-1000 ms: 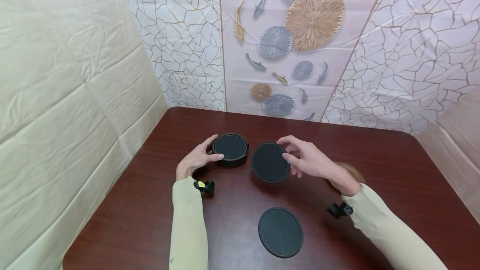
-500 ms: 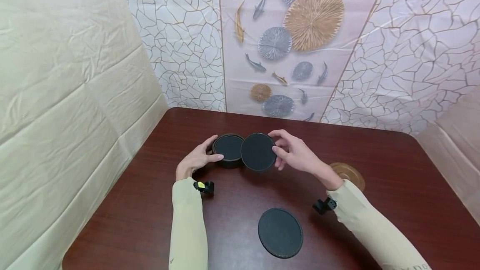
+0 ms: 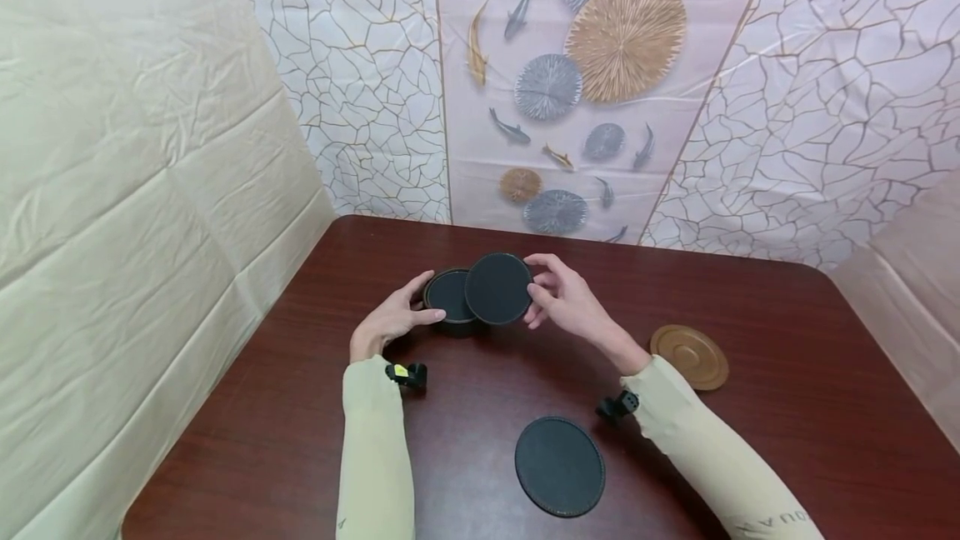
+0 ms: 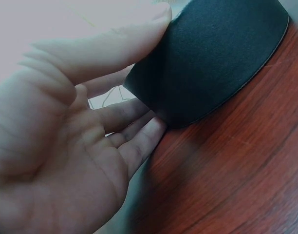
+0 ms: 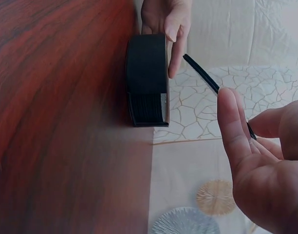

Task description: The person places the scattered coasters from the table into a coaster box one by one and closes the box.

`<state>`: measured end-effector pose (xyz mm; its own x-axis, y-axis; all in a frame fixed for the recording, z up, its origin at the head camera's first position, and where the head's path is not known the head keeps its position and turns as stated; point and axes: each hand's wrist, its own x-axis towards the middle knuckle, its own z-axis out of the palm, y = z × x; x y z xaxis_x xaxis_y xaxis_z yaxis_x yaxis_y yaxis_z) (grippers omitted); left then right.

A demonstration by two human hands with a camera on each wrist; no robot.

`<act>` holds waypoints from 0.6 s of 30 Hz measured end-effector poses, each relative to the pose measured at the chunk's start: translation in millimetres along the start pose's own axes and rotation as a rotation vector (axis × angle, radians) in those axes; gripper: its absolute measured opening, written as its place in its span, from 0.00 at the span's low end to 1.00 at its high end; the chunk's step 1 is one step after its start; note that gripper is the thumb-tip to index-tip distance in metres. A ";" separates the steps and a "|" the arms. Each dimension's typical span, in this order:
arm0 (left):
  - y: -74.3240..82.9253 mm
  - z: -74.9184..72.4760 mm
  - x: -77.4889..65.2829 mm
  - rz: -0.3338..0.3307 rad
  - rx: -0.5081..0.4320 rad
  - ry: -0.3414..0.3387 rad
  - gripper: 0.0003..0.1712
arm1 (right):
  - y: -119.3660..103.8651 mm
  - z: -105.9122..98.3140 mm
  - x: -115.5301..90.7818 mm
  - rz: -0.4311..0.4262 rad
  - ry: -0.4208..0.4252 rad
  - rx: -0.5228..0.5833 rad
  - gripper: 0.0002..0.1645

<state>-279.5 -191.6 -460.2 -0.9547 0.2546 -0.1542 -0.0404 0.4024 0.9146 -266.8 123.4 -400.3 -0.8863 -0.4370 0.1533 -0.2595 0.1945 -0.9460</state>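
Note:
A round black coaster (image 3: 497, 288) hangs in the air, its right edge pinched by my right hand (image 3: 564, 300). It overlaps the right part of the round black coaster holder (image 3: 459, 329) in the head view. From the right wrist, the raised coaster (image 5: 201, 73) shows as a thin tilted edge, apart from the holder (image 5: 146, 63). My left hand (image 3: 390, 322) grips the left side of that holder, thumb in front and fingers behind. Stacked coasters (image 5: 148, 108) show through the slot in its wall. The left wrist view has thumb and fingers against its curved wall (image 4: 212, 58).
Another black coaster (image 3: 559, 467) lies flat near the front middle of the dark red wooden table (image 3: 285, 440). A brown round disc (image 3: 692, 357) with raised rings lies to the right, beside my right sleeve. Patterned cloth (image 3: 375, 107) hangs behind the table.
My right hand has carried the coaster left and away from me, over the holder's right part. The brown disc is now uncovered. My left hand stays on the holder.

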 end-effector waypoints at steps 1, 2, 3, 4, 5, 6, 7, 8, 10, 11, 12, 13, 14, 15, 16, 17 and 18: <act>0.1 0.0 0.0 0.000 -0.001 -0.001 0.52 | 0.7 2.0 1.2 0.004 0.006 0.011 0.26; 0.2 0.1 0.0 0.001 -0.005 -0.003 0.52 | 1.3 4.0 2.3 0.011 0.012 0.024 0.26; 0.4 0.1 0.0 -0.001 -0.008 -0.003 0.52 | 1.7 5.9 3.4 0.016 0.018 0.033 0.25; 0.4 0.1 -0.2 -0.004 -0.015 -0.002 0.51 | 2.3 8.1 4.7 0.024 0.022 0.047 0.25; 0.3 0.1 -0.3 -0.007 -0.023 -0.002 0.51 | 3.0 10.3 6.0 0.030 0.026 0.056 0.25; 0.3 0.0 -0.5 -0.008 -0.027 -0.003 0.51 | 4.2 12.3 7.5 0.035 0.029 0.065 0.25; 0.3 0.1 -0.6 -0.012 -0.033 -0.002 0.51 | 4.8 14.2 8.9 0.041 0.033 0.070 0.25; 0.2 0.1 -0.7 -0.015 -0.038 0.000 0.51 | 5.7 15.7 10.5 0.045 0.037 0.075 0.25; 0.4 0.1 -1.0 -0.017 -0.042 -0.002 0.51 | 7.7 18.4 13.9 0.051 0.046 0.083 0.26; 0.5 0.1 -1.0 -0.015 -0.044 -0.006 0.52 | 8.7 19.4 15.7 0.053 0.050 0.087 0.26; 0.7 0.1 -1.0 -0.012 -0.045 -0.009 0.52 | 9.5 20.4 17.4 0.056 0.055 0.090 0.26; 0.8 0.2 -1.0 -0.011 -0.051 -0.010 0.52 | 10.2 21.3 19.1 0.058 0.060 0.090 0.26; 1.0 0.2 -1.0 -0.009 -0.054 -0.013 0.52 | 10.9 22.2 20.9 0.063 0.066 0.095 0.25; 1.2 0.1 -0.9 -0.007 -0.059 -0.016 0.52 | 11.3 23.4 22.4 0.068 0.070 0.100 0.25; 1.3 0.1 -0.8 -0.003 -0.062 -0.020 0.52 | 11.9 24.5 24.2 0.074 0.072 0.105 0.25; 1.5 0.1 -0.7 -0.001 -0.068 -0.022 0.52 | 12.3 25.8 25.9 0.076 0.071 0.109 0.26; 1.5 0.1 -0.7 0.002 -0.072 -0.024 0.52 | 12.7 27.0 27.4 0.080 0.070 0.114 0.26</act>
<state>-278.9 -191.1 -458.8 -0.9476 0.2764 -0.1604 -0.0604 0.3380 0.9392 -283.9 90.2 -415.8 -0.9280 -0.3611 0.0916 -0.1449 0.1234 -0.9817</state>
